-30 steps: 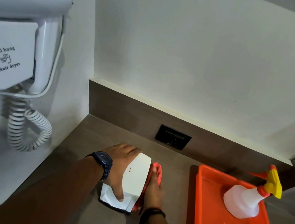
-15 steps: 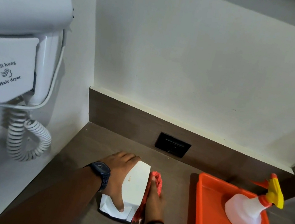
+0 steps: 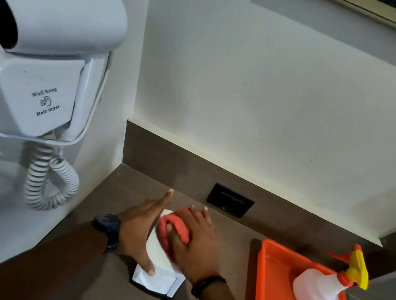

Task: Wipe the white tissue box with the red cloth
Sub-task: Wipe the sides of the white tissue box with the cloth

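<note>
The white tissue box [image 3: 158, 279] lies on the brown counter near the corner, its near end showing between my wrists. My left hand [image 3: 142, 228] lies along the box's left side, fingers straight, thumb on the near end, steadying it. My right hand [image 3: 194, 244] presses the bunched red cloth [image 3: 174, 226] onto the top of the box, fingers spread over the cloth. Most of the box's top is hidden under the cloth and hands.
An orange tray [image 3: 271, 295] lies to the right with a white spray bottle [image 3: 317, 290], yellow trigger, in it. A wall-hung hair dryer [image 3: 32, 46] with a coiled cord [image 3: 48, 184] juts out at left. A black socket [image 3: 229, 203] sits in the back wall strip.
My right hand with the red cloth has moved from the box's right side up onto its top. The left hand has slid off the top to the left side.
</note>
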Motion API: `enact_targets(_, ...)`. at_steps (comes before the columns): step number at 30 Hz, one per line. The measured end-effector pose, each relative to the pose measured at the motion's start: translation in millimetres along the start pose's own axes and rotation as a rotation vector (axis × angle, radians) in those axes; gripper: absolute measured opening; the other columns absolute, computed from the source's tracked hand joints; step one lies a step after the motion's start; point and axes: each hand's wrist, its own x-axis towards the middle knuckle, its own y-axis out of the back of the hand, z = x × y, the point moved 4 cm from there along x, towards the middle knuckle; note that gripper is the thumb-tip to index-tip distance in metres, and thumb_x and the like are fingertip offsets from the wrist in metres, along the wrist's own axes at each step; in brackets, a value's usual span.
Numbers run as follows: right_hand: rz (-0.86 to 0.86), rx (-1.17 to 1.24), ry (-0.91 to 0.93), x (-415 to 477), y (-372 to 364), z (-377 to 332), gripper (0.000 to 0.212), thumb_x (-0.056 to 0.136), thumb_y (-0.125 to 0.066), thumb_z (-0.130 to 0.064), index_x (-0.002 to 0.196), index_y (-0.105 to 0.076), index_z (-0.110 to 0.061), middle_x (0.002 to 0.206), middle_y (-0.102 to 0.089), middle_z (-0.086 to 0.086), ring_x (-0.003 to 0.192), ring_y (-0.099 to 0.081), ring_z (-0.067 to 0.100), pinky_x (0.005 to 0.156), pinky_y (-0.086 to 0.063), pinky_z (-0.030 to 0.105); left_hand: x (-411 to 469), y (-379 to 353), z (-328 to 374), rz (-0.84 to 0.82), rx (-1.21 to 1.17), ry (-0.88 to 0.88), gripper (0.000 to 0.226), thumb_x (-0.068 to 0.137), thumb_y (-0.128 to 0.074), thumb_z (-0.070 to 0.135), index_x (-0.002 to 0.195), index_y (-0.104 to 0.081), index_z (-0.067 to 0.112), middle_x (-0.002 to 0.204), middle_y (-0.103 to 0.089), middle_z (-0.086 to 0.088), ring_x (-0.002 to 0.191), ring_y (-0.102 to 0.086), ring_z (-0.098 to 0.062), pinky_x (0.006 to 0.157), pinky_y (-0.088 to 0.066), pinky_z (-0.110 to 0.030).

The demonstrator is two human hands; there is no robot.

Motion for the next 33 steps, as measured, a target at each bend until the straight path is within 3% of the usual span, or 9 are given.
enact_targets(3,-0.016,-0.145,0.07,0.5,-7.7,-3.4,0.053,0.086,-0.035,-0.066,0.131,-0.05,-0.04,0.147,-0.045,-0.012,0.148,-0.021,0.019,0.119,-0.017,0.046,4.0,-3.4,7.2,0.0,-0.032,-0.022,0.157,0.041,-0.088,0.059,0.123,0.045,0.048,0.16,-0.01,-0.008,0.144,-0.011,-0.03,0.114,-0.023,-0.051)
enact_targets(5,0.05,-0.145,0.114,-2.8,-8.0,-8.9,0.051,0.086,-0.039,-0.063,0.127,-0.055,-0.038,0.14,-0.052,-0.013,0.144,-0.03,0.018,0.117,-0.022,0.042,4.6,-5.7,7.2,0.004,-0.054,-0.031,0.157,0.042,-0.089,0.055,0.126,0.043,0.045,0.158,-0.019,-0.008,0.142,-0.021,-0.028,0.113,-0.026,-0.049)
enact_targets(11,0.099,-0.176,0.296,-34.1,-11.8,-1.1,0.041,0.087,-0.048,-0.06,0.118,-0.061,-0.035,0.128,-0.061,-0.014,0.133,-0.048,0.015,0.115,-0.035,0.042,4.3,-9.0,3.3,-0.013,-0.041,0.022,0.157,0.039,-0.088,0.057,0.127,0.042,0.048,0.156,-0.02,-0.01,0.141,-0.021,-0.032,0.111,-0.03,-0.048)
enact_targets(17,0.016,-0.175,0.09,-3.5,-2.4,10.9,0.052,0.09,-0.035,-0.062,0.13,-0.054,-0.034,0.141,-0.052,-0.009,0.14,-0.036,0.015,0.121,-0.022,0.031,6.1,-11.1,11.4,-0.013,0.017,0.047,0.156,0.043,-0.09,0.053,0.124,0.043,0.047,0.156,-0.021,-0.008,0.138,-0.026,-0.027,0.111,-0.031,-0.044)
enact_targets(21,0.074,-0.162,0.055,2.1,-5.9,-4.2,0.042,0.09,-0.045,-0.053,0.122,-0.061,-0.03,0.128,-0.06,-0.006,0.131,-0.044,0.019,0.114,-0.031,0.032,3.8,-8.7,11.4,-0.01,0.013,0.048,0.155,0.047,-0.091,0.051,0.126,0.042,0.042,0.156,-0.021,-0.009,0.138,-0.026,-0.026,0.111,-0.029,-0.042)
enact_targets(24,0.191,-0.161,0.207,-21.8,-8.5,-8.6,0.031,0.084,-0.056,-0.049,0.109,-0.064,-0.033,0.115,-0.066,-0.011,0.122,-0.054,0.018,0.1,-0.043,0.034,2.0,-8.7,11.3,-0.012,-0.018,0.038,0.155,0.047,-0.092,0.048,0.128,0.04,0.041,0.156,-0.02,-0.009,0.14,-0.023,-0.025,0.112,-0.028,-0.04)
enact_targets(26,0.165,-0.167,0.266,-33.2,-9.4,0.0,0.033,0.085,-0.055,-0.054,0.112,-0.061,-0.036,0.118,-0.065,-0.014,0.123,-0.055,0.016,0.102,-0.04,0.032,2.0,-10.6,12.2,-0.013,-0.018,0.042,0.154,0.046,-0.091,0.05,0.129,0.038,0.042,0.157,-0.018,-0.008,0.141,-0.022,-0.026,0.113,-0.028,-0.042)
enact_targets(29,0.046,-0.196,0.192,-24.4,-7.4,14.6,0.048,0.089,-0.041,-0.062,0.126,-0.056,-0.037,0.134,-0.057,-0.013,0.135,-0.042,0.013,0.115,-0.032,0.032,3.4,-14.7,12.8,-0.004,0.007,0.069,0.153,0.046,-0.09,0.053,0.137,0.032,0.039,0.158,-0.015,-0.006,0.142,-0.02,-0.025,0.113,-0.027,-0.042)
enact_targets(33,0.106,-0.139,0.045,-1.2,-1.4,5.2,0.044,0.09,-0.045,-0.055,0.123,-0.06,-0.03,0.133,-0.058,-0.007,0.132,-0.042,0.017,0.11,-0.033,0.031,4.4,-15.3,11.4,0.005,0.021,0.085,0.152,0.046,-0.09,0.054,0.14,0.029,0.035,0.159,-0.014,-0.004,0.142,-0.02,-0.024,0.113,-0.026,-0.041)
